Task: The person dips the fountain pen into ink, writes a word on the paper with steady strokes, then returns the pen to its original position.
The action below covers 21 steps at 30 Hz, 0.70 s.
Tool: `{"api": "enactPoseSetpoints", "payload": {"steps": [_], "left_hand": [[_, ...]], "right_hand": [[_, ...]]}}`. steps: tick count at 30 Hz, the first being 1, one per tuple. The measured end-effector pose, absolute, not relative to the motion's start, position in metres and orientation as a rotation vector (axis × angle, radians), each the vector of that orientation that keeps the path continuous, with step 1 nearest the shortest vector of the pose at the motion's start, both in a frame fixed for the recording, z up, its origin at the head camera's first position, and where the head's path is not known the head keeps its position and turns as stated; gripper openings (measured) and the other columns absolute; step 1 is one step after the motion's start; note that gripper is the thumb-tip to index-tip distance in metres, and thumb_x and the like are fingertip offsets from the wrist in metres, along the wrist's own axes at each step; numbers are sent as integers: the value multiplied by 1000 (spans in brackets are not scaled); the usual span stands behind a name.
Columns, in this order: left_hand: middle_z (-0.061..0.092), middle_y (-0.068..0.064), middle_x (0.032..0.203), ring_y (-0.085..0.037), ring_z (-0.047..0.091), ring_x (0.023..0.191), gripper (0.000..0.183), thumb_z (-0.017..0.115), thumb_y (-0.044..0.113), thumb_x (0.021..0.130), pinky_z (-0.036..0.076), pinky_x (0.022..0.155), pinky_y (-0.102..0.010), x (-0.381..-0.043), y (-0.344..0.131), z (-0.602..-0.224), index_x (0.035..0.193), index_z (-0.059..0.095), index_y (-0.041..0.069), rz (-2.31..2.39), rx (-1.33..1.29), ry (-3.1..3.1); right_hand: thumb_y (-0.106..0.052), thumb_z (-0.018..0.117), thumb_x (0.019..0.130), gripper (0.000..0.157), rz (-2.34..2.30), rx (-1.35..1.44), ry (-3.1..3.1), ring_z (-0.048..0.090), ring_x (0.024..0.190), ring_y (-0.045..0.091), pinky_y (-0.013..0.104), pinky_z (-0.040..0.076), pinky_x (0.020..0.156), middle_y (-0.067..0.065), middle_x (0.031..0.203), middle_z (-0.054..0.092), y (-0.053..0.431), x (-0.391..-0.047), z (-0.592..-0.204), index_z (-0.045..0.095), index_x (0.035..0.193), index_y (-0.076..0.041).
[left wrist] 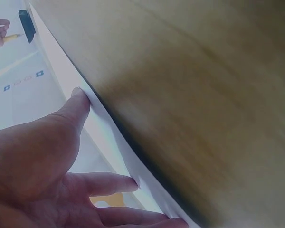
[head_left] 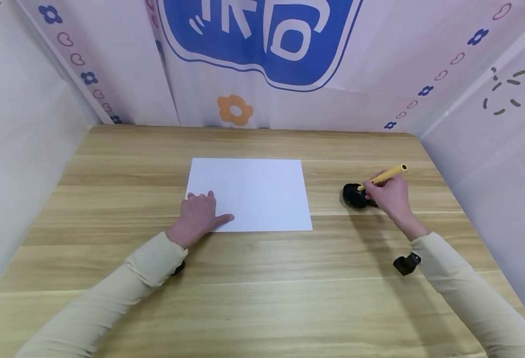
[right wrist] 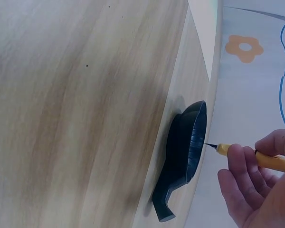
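Both hands reach over the worktop (head_left: 244,303): the left hand (head_left: 199,215) is spread, thumb well apart from the fingers, and presses on a white sheet of paper (head_left: 262,191) without gripping it; the right hand (head_left: 390,195) pinches a yellow brush (head_left: 391,173) between thumb and fingers. The paper lies flat about midway between the worktop's left and right edges, closer to its far edge than to its near one. The left hand covers the sheet's near left corner, with the thumb pointing right along the near side.

A black dish (head_left: 352,196) stands right of the paper, apart from it, toward the worktop's right edge; its short handle (right wrist: 162,205) points toward that edge. The brush is tilted, with its dark, thin tip (right wrist: 211,145) down at the dish's opening; whether the two touch, I cannot tell. Light sleeves (head_left: 97,303) cover both arms, and a small black device (head_left: 406,264) sits at the right cuff. Beyond the worktop's far edge hangs a white backdrop (head_left: 298,107) with an orange flower (head_left: 235,110).
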<state>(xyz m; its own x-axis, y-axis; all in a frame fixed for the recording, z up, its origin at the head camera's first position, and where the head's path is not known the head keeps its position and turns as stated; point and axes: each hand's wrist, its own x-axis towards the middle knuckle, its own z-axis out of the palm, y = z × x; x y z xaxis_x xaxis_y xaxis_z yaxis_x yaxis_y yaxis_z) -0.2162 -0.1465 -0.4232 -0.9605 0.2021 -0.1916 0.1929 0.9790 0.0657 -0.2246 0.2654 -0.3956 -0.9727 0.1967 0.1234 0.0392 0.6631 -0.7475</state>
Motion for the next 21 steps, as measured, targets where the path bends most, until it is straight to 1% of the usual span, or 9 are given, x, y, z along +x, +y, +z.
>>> {"api": "enactPoseSetpoints", "payload": {"steps": [3, 8, 10, 12, 16, 18, 21], "left_hand": [[61, -20, 74, -39, 61, 81, 75, 58, 63, 82, 51, 68, -45, -216, -147, -422, 105, 55, -8, 67, 289, 2921], [65, -24, 81, -44, 62, 92, 80, 57, 63, 83, 52, 68, -45, -214, -148, -421, 115, 54, -10, 57, 287, 2925], [65, -26, 83, -46, 61, 94, 79, 57, 62, 83, 52, 69, -46, -212, -150, -422, 114, 55, -11, 56, 292, 2930], [66, -26, 83, -45, 61, 92, 78, 57, 63, 83, 51, 70, -46, -212, -151, -422, 110, 56, -10, 54, 297, 2935], [65, -24, 80, -44, 61, 89, 74, 57, 64, 83, 51, 71, -47, -211, -152, -422, 103, 57, -8, 46, 297, 2951], [65, -22, 78, -44, 62, 90, 73, 56, 64, 83, 51, 72, -47, -211, -151, -422, 101, 57, -7, 28, 298, 2956], [67, -23, 85, -48, 61, 100, 75, 55, 64, 83, 51, 79, -49, -210, -150, -421, 106, 58, -7, 4, 307, 2946]], "right_hand": [[-11, 61, 85, 17, 1209, -191, -2686, 59, 48, -2, 15, 49, 48, -20, 54, 54, 264, -224, -395, 64, 87, 5], [-14, 60, 85, 18, 1192, -175, -2700, 62, 51, 2, 18, 48, 46, -16, 57, 56, 259, -225, -392, 63, 89, 4], [-14, 60, 86, 18, 1160, -152, -2710, 63, 52, 4, 19, 47, 46, -15, 57, 57, 254, -227, -390, 62, 89, 3], [-15, 59, 86, 17, 1133, -127, -2716, 64, 53, 6, 18, 47, 48, -14, 58, 57, 247, -229, -387, 62, 89, 2], [-18, 60, 87, 17, 1141, -82, -2714, 63, 54, 4, 16, 48, 50, -13, 59, 58, 223, -238, -383, 62, 88, -1], [-18, 60, 88, 17, 1188, -55, -2713, 63, 56, 4, 17, 49, 51, -9, 63, 60, 204, -244, -382, 61, 89, -1], [-16, 61, 87, 16, 1281, -20, -2704, 64, 59, 8, 18, 49, 52, 0, 70, 64, 170, -255, -382, 61, 90, 0]]}}
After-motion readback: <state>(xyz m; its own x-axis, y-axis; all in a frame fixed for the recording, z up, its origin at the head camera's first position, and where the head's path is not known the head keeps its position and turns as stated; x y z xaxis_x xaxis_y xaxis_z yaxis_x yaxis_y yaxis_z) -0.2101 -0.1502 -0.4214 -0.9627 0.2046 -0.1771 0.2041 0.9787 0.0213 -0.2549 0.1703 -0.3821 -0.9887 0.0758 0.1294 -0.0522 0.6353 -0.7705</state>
